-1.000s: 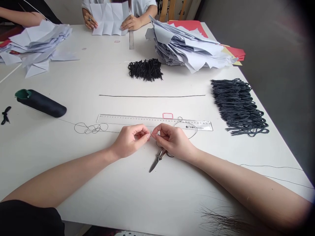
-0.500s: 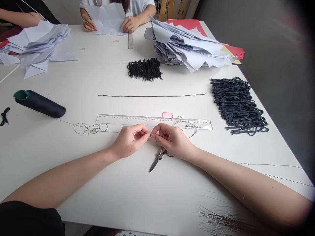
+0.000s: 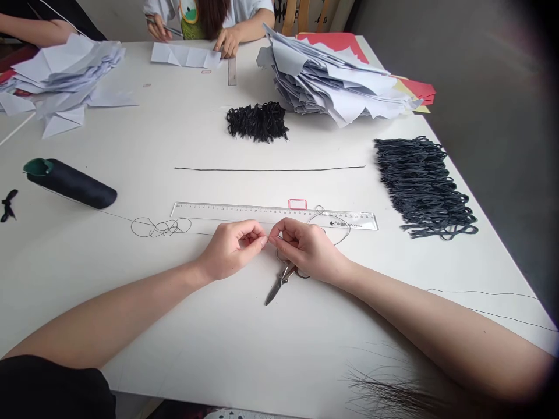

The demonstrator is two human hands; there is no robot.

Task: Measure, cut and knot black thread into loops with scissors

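Note:
My left hand point(image 3: 231, 249) and my right hand point(image 3: 308, 247) meet fingertip to fingertip, each pinching a thin dark thread point(image 3: 198, 233). The small spot between the fingertips is mostly hidden. To the left the thread lies in loose loops and runs to a dark spool point(image 3: 81, 183); on the right it curls out past my right hand. Scissors point(image 3: 276, 288) lie partly beneath my right hand, blades toward me. Just beyond both hands is a clear ruler point(image 3: 271, 214), and farther off a straight dark cord point(image 3: 268, 170) is stretched across the table.
Bundles of looped dark cord point(image 3: 423, 186) lie at the right, with a smaller black bundle point(image 3: 257, 122) farther back. A tall pile of folded white paper point(image 3: 336, 81) stands behind. Across the table, a person's hand point(image 3: 227, 42) rests by a folded paper strip point(image 3: 186, 56).
My hands keep the same pinch almost in place. Across the table, the person has lowered the white paper, now a folded strip on the tabletop, and holds a slim tool.

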